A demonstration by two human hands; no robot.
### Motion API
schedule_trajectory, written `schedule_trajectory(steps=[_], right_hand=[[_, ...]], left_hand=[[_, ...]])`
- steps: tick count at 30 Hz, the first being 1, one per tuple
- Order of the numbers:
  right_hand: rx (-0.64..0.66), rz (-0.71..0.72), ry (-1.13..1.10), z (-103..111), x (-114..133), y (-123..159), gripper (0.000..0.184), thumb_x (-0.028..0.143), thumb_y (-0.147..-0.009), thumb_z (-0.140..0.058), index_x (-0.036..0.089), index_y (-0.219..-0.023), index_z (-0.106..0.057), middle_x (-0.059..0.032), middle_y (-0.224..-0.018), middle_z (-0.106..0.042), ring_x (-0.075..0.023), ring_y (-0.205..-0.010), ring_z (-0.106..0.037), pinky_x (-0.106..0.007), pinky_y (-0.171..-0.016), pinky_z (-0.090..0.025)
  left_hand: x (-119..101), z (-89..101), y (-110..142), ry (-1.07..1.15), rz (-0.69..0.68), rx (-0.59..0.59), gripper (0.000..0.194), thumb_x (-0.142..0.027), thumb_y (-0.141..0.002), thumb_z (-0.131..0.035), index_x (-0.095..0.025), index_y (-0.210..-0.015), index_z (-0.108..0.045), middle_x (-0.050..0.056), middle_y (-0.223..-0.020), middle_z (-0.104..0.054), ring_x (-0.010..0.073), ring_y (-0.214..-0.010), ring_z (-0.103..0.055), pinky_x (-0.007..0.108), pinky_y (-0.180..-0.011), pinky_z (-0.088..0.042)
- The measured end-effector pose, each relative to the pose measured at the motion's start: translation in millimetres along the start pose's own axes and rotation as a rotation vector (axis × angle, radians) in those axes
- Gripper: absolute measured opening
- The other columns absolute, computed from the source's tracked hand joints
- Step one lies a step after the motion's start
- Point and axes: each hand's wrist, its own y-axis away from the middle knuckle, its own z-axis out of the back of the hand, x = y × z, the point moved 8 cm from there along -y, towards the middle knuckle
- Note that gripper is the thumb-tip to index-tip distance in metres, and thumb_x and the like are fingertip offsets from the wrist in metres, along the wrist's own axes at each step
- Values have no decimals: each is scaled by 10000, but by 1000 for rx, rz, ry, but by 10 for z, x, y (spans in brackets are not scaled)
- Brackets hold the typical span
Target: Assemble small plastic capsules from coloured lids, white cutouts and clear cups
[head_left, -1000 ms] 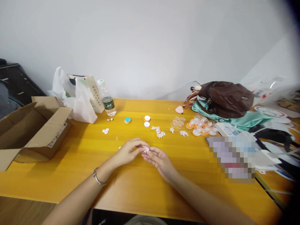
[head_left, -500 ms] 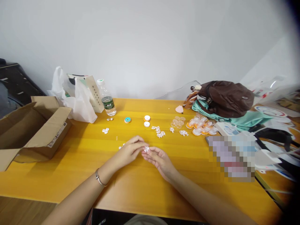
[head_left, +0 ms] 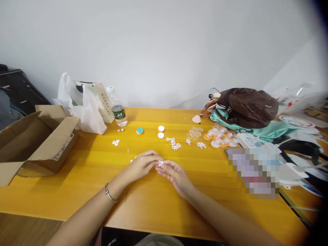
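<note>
Between my two hands, above the front middle of the table, is a small white openwork plastic piece (head_left: pixel 160 163). My right hand (head_left: pixel 174 174) pinches it between thumb and fingers. My left hand (head_left: pixel 142 166) has its fingertips closed on the piece's left side. Beyond the hands lie more white openwork pieces (head_left: pixel 176 146), a lone one (head_left: pixel 188 141) and another group (head_left: pixel 201 145). Two white round discs (head_left: pixel 160 135) and a teal-centred disc (head_left: pixel 139 131) sit farther back. Small white round parts (head_left: pixel 116 142) lie to the left, and a few others are partly hidden behind my left hand.
An open cardboard box (head_left: pixel 53 150), a white plastic bag (head_left: pixel 91 116) and a water bottle (head_left: pixel 119 111) stand at left. To the right are clear round covers (head_left: pixel 195 133), orange-and-clear parts (head_left: pixel 221 136), a brown bag (head_left: pixel 252 107) and a blurred-out flat object (head_left: pixel 253 172).
Both hands stay almost in place around the white piece, with only a very slight shift of the whole view. Nothing on the table has visibly moved.
</note>
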Motion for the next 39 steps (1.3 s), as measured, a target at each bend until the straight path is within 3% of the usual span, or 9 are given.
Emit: schedule_trajectory(steps=[10, 15, 19, 22, 25, 28, 30, 39], right_hand=[[-34, 36, 24, -11, 29, 3, 215, 360, -663, -685, 182, -775, -644, -33, -848, -678, -160, -807, -638, -363, -872, -446], [-64, 106, 27, -5, 110, 19, 195, 344, -661, -691, 194, -777, -650, -11, -803, -673, -140, -763, -629, -352, -866, -449], [-64, 130, 93, 11, 134, 2, 223, 380, -677, -667, 195, -800, -643, -19, -801, -663, -150, -761, -619, -360, -843, -452], [-92, 235, 257, 95, 268, -31, 262, 417, -707, -622, 198, -851, -621, -31, -808, -647, -165, -770, -600, -357, -802, -455], [-171, 428, 610, 204, 489, -38, 327, 421, -696, -625, 214, -945, -583, -39, -848, -602, -169, -795, -555, -344, -786, -439], [-108, 519, 1041, 169, 510, -72, 517, 417, -589, -715, 216, -1034, -544, -51, -906, -559, -197, -845, -513, -362, -790, -417], [-37, 528, 1205, 136, 434, -99, 549, 416, -572, -725, 212, -1043, -530, -54, -925, -553, -211, -879, -501, -374, -797, -407], [4, 536, 1347, 97, 334, -115, 308, 418, -689, -640, 239, -933, -581, -38, -889, -545, -201, -879, -505, -350, -781, -401]], left_hand=[[54, 10, -17, 126, 103, -39, 163, -175, -802, -508, -170, -901, -637, 54, -864, -603, 125, -809, -558, 259, -766, -448], [222, -61, -4, 399, 233, -154, 268, -241, -753, -593, -147, -1003, -584, 63, -873, -609, 125, -807, -568, 258, -759, -464], [373, -165, 9, 530, 338, -215, 255, -307, -710, -638, -121, -882, -610, 63, -824, -626, 130, -751, -584, 258, -721, -476], [408, -124, 8, 530, 339, -270, 228, -306, -720, -628, -125, -856, -612, 60, -821, -630, 134, -759, -589, 261, -738, -473], [423, -44, 10, 462, 322, -289, 212, -298, -733, -614, -135, -868, -608, 55, -846, -621, 138, -793, -587, 265, -769, -469], [420, -36, 18, 328, 301, -234, 195, -284, -752, -591, -142, -881, -620, 60, -865, -608, 144, -805, -585, 263, -757, -470], [397, -78, 24, 247, 278, -180, 181, -265, -768, -570, -150, -897, -625, 63, -881, -607, 145, -812, -583, 258, -747, -470], [216, -192, 0, 59, 145, -85, 138, -221, -815, -503, -170, -895, -603, 44, -854, -607, 133, -802, -564, 246, -748, -447]])
